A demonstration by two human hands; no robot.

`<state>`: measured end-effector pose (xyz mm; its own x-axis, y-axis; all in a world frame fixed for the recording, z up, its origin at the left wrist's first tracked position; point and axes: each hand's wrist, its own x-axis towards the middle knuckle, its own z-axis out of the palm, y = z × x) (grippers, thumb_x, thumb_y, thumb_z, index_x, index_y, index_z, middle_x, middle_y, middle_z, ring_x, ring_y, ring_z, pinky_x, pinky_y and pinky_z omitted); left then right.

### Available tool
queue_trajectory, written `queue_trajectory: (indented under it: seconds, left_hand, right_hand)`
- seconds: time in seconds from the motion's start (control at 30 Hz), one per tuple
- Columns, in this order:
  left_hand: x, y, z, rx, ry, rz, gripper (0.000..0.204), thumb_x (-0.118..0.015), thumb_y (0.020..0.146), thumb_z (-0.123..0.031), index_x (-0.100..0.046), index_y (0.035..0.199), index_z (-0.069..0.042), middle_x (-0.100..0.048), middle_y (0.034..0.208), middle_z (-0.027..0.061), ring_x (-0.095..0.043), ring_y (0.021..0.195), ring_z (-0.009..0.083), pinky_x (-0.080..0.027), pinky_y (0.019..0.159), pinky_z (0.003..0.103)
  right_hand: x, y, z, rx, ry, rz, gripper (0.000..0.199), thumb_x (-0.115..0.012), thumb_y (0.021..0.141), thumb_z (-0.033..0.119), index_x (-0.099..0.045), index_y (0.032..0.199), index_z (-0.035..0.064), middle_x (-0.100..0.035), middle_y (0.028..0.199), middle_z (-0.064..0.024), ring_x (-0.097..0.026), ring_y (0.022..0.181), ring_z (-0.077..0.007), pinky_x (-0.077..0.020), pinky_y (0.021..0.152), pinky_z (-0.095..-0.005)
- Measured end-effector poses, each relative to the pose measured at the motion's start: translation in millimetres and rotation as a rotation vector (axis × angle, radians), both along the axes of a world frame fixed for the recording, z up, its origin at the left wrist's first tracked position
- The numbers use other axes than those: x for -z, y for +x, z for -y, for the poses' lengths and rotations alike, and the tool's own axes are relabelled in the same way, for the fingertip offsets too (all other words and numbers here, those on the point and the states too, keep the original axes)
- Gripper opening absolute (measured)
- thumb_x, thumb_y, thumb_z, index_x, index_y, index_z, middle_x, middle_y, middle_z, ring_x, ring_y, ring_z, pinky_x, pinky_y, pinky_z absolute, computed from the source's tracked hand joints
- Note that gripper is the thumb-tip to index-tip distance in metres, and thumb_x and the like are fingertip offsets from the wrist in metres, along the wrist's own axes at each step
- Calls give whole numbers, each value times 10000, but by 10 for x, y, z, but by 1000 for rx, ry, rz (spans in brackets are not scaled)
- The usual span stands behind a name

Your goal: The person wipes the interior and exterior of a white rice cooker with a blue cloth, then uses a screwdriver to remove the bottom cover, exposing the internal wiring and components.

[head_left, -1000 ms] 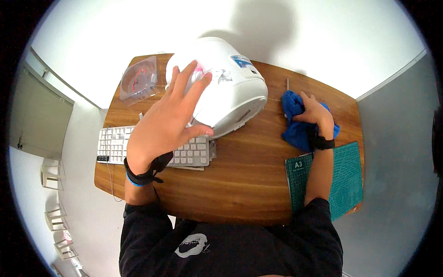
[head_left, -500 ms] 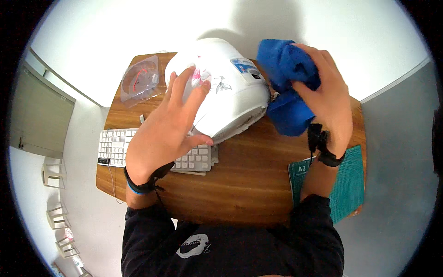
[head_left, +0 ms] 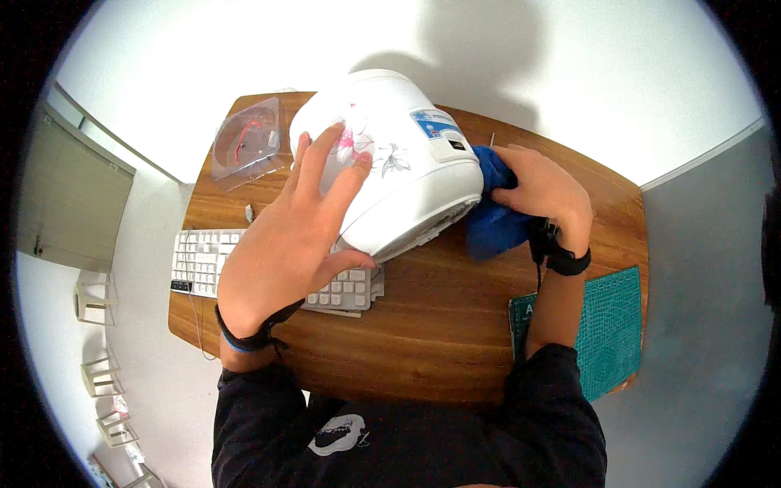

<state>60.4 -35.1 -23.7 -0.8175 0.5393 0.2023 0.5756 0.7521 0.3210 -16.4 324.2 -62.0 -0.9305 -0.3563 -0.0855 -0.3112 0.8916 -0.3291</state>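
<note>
A white rounded appliance with pink and grey flowers, which looks like a rice cooker point(head_left: 415, 175), lies tipped on its side on the wooden table. My left hand point(head_left: 281, 232) rests on its near left side, fingers spread over the flowers and thumb by the lower rim. At the other end, my right hand point(head_left: 541, 187) is closed on a blue cloth point(head_left: 498, 224). The cloth is bunched against the cooker's right end, beside the control panel point(head_left: 439, 134). Part of the cloth is hidden under my fingers.
A white keyboard point(head_left: 199, 256) with a cable lies partly under my left hand and the cooker. Clear plastic packaging point(head_left: 248, 142) with a red strip sits at the back left. A green cutting mat point(head_left: 614, 329) lies at the front right, below my right forearm. A wall stands behind the table.
My right hand has come down with the blue cloth and pressed it against the cooker's right end. My left hand has stayed almost in place on the cooker.
</note>
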Motion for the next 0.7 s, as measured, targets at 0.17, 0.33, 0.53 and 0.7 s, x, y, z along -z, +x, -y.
queue_trajectory:
  seconds: [0.17,0.33,0.53,0.7]
  left_hand:
    - [33,-5,48,2,2,21,1043,-990,775,-305,-448,1641,-96,-266,1773,309,-296,1599,654,-555,1160,661]
    - [51,4,55,0,5,2,1054,-987,768,-328,-444,1647,-122,-267,1782,288,-286,1603,653,-571,1140,664]
    - [160,-96,59,60,14,-107,1006,-951,808,-429,-470,1647,-150,-293,1804,252,-297,1612,634,-594,1111,650]
    - [227,-176,3,94,92,-132,1087,-949,781,-421,-444,1716,-196,-271,1852,172,-274,1659,553,-459,1258,626]
  right_hand:
    - [-229,100,40,-12,-7,-91,624,-824,882,175,-686,1489,131,-741,1313,-213,-729,1218,-428,-584,1064,-504]
    - [-406,259,50,-95,-303,-274,689,-841,828,126,-689,1500,140,-741,1343,-183,-726,1242,-391,-573,1089,-444]
    - [-449,342,382,-386,-697,-395,796,-868,767,50,-664,1535,101,-725,1445,-121,-677,1372,-294,-502,1198,-412]
    - [-291,193,434,-315,-799,-331,799,-882,819,51,-622,1574,93,-727,1413,-141,-695,1323,-278,-518,1167,-406]
